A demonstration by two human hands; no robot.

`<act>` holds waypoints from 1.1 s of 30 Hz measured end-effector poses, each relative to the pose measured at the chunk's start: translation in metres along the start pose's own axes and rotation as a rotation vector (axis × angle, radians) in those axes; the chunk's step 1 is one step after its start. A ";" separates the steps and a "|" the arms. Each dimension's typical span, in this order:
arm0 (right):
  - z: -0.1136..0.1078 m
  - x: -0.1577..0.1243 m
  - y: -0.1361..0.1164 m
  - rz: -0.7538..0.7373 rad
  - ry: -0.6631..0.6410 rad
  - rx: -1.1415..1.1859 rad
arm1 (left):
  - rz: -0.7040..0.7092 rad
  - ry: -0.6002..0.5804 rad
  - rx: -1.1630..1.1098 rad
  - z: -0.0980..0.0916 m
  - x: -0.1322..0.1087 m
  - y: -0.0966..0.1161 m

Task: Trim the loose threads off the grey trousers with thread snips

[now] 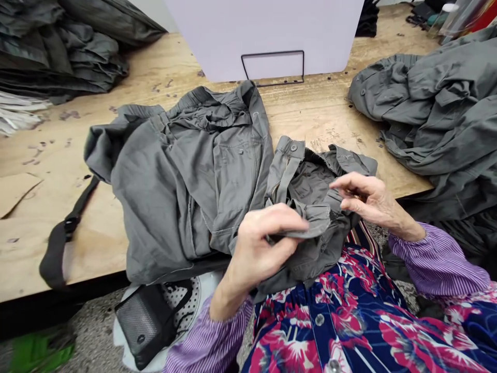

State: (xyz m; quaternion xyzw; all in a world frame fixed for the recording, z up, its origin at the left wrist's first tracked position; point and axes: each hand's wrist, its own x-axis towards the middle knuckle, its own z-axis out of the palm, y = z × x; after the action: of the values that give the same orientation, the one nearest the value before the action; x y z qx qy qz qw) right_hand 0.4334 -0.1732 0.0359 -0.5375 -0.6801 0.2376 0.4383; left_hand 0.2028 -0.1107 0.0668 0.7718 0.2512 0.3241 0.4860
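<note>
A pair of grey trousers (pixel 306 181) lies partly on the table edge and partly over my lap, its waist opened toward me. The zip fly and a metal button show on its left side. My left hand (pixel 267 241) pinches a folded piece of the waistband between thumb and fingers. At the other side of that edge, my right hand (pixel 367 202) has its thumb and forefinger around the cloth; the tips are partly hidden by fabric. Just left of these trousers lies a larger grey garment (pixel 194 181) with an elastic waist.
Grey clothes are piled at the back left (pixel 58 46) and on the right (pixel 435 114). A pale board (pixel 267 31) with a black wire stand is at the back. A black buckled strap (pixel 58 248) hangs over the front edge. Below is a black bag (pixel 145 324) on a white stool.
</note>
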 end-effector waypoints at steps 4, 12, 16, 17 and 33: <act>0.007 -0.006 -0.010 -0.042 -0.101 0.105 | 0.405 0.081 0.536 0.001 -0.024 0.004; 0.013 -0.013 -0.031 -0.241 -0.090 -0.016 | 0.671 0.270 0.981 0.019 -0.056 -0.006; 0.030 -0.018 -0.034 -0.347 -0.110 -0.328 | 0.772 0.245 1.094 0.027 -0.062 -0.013; 0.036 -0.019 -0.032 -0.346 -0.121 -0.391 | 0.798 0.239 1.101 0.030 -0.061 -0.015; 0.033 -0.054 -0.028 -0.121 -0.147 -0.109 | 0.744 0.381 0.882 0.039 -0.064 -0.043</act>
State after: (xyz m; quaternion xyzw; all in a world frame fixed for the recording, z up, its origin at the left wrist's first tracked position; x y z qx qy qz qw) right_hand 0.3928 -0.2276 0.0226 -0.4997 -0.7535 0.2121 0.3709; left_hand 0.1861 -0.1615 -0.0018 0.8649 0.1579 0.4698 -0.0791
